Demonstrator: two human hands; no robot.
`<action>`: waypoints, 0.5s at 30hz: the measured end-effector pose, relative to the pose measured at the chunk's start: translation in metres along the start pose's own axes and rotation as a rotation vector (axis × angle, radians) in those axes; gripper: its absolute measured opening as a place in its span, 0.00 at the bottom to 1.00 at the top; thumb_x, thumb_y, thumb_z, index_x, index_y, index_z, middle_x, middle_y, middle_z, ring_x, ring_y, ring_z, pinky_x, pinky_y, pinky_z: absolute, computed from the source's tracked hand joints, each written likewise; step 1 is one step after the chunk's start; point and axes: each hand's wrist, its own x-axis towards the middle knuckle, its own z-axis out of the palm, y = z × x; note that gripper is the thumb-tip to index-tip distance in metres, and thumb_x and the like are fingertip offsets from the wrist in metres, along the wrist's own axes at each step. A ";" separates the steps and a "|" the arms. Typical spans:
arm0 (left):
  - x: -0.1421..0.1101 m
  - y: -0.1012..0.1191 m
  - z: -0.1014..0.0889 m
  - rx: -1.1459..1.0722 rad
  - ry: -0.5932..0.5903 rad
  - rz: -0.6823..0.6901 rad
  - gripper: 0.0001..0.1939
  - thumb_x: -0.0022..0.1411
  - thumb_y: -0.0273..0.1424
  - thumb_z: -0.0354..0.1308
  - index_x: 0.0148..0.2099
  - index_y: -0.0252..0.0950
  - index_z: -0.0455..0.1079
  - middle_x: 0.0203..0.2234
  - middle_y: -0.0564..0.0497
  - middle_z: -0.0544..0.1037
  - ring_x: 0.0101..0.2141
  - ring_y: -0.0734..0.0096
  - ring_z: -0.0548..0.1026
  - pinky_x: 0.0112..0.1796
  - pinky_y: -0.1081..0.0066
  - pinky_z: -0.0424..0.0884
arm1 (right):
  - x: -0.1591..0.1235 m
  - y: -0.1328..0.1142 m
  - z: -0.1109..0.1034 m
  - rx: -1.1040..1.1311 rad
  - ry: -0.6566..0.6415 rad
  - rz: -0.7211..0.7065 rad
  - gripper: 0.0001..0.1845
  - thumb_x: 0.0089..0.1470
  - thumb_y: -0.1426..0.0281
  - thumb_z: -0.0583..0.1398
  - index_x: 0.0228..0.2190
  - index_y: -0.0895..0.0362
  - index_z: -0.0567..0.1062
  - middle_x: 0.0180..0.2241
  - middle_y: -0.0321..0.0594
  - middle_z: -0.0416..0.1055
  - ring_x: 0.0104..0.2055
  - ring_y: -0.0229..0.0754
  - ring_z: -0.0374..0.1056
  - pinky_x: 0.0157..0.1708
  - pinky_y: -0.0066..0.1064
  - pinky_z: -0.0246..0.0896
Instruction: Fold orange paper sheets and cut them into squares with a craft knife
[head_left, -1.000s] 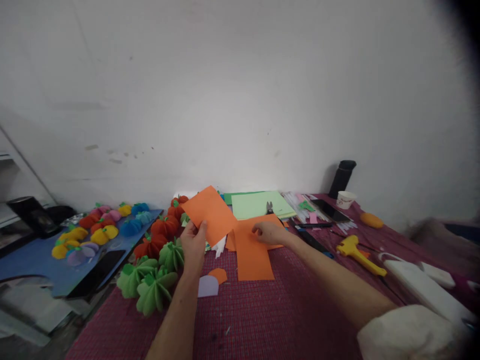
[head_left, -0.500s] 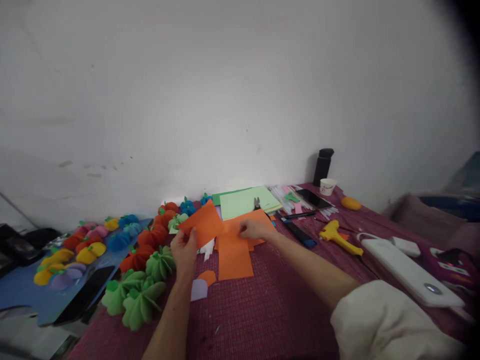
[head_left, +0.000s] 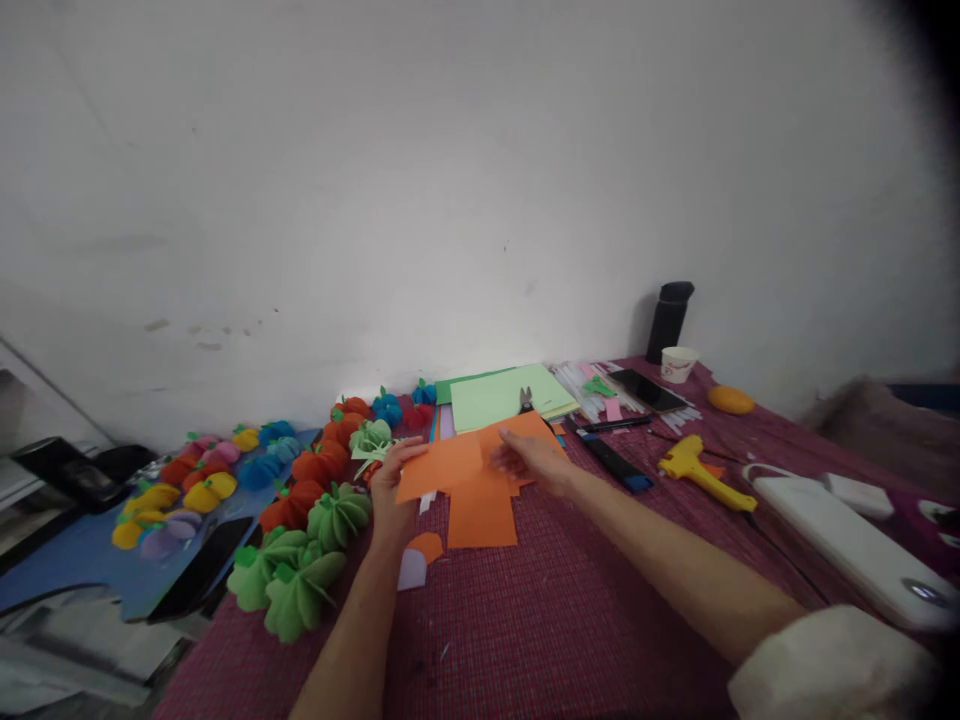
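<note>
My left hand [head_left: 394,485] is closed on the left edge of an orange sheet of paper [head_left: 442,465], held just above the table. Over the right part of the orange paper is my right hand [head_left: 531,460], its fingers apart and slightly blurred. Beneath lies another orange paper piece [head_left: 482,520], partly covered. A lilac paper piece with a rounded end [head_left: 412,570] and a small orange scrap [head_left: 427,546] lie in front of my left hand. Green paper pumpkins [head_left: 300,590] stand to the left of that hand.
Pale green sheets [head_left: 487,398] and pliers [head_left: 526,398] lie behind the orange paper. To the right are a yellow glue gun [head_left: 705,472], a white power bank [head_left: 847,550], a phone [head_left: 646,390], a paper cup [head_left: 679,365] and a black bottle [head_left: 670,320]. Several coloured paper pumpkins [head_left: 210,490] fill the left side.
My left hand has lowered the orange sheet and brought it right, flatter over the other orange paper. My right hand's fingers have spread from a pinch. The view has shifted slightly.
</note>
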 end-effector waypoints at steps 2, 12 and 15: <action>-0.006 0.002 0.006 0.064 -0.111 0.081 0.08 0.47 0.31 0.62 0.34 0.40 0.75 0.47 0.46 0.70 0.48 0.59 0.68 0.48 0.61 0.63 | -0.019 -0.004 0.004 0.354 -0.168 0.028 0.33 0.56 0.48 0.43 0.38 0.60 0.73 0.37 0.48 0.74 0.37 0.41 0.70 0.35 0.31 0.64; -0.018 -0.008 0.030 -0.025 -0.274 -0.519 0.24 0.58 0.47 0.48 0.45 0.35 0.72 0.36 0.42 0.77 0.37 0.62 0.74 0.37 0.65 0.68 | -0.057 0.014 -0.011 0.768 -0.117 0.056 0.20 0.40 0.58 0.66 0.32 0.62 0.76 0.31 0.44 0.76 0.33 0.41 0.71 0.40 0.36 0.63; -0.029 -0.002 0.039 -0.038 -0.497 -0.528 0.19 0.53 0.47 0.55 0.31 0.36 0.75 0.27 0.44 0.77 0.27 0.63 0.74 0.29 0.66 0.68 | -0.058 0.020 -0.018 0.717 -0.149 0.046 0.19 0.43 0.59 0.65 0.32 0.62 0.76 0.32 0.45 0.76 0.34 0.42 0.72 0.40 0.36 0.63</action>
